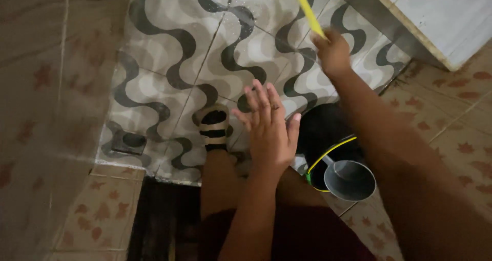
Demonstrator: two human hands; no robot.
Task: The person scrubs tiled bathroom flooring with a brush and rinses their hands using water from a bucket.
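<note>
Two hands at work: my right hand [333, 50], upper right of the frame, clenches the yellow handle [306, 7]; my left hand [269, 128] hovers spread, holding nothing, at centre. I'd judge a firm grip and steady strokes over the wet wavy floor [169, 61] best.

Wavy grey-patterned floor tiles [169, 61], square drain [128, 142] (left), leaf-print wall tiles [451, 133], dim light

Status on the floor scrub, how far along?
Done: wavy-patterned floor tiles look wet. In hand: right hand grips the yellow handle; left hand is open, holding nothing. Left: cannot tell; the handle's working end is out of frame. Black bucket with grey scoop stands alongside.
</note>
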